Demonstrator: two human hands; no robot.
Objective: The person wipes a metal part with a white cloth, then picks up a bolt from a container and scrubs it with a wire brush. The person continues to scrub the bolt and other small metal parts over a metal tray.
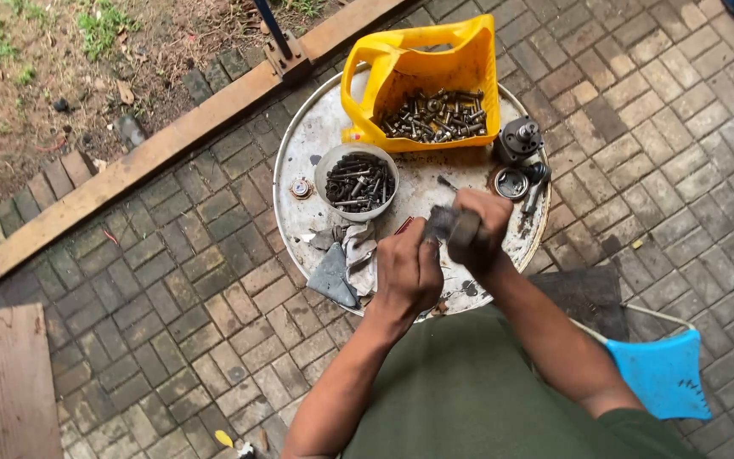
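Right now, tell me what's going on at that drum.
A person stands over a round metal drum top used as a table. Both hands meet on a small grey metal part: the right hand grips it, the left hand steadies it. On the drum sit a cut yellow jug of bolts, a white bowl of darker bolts, grey rags and some round metal parts.
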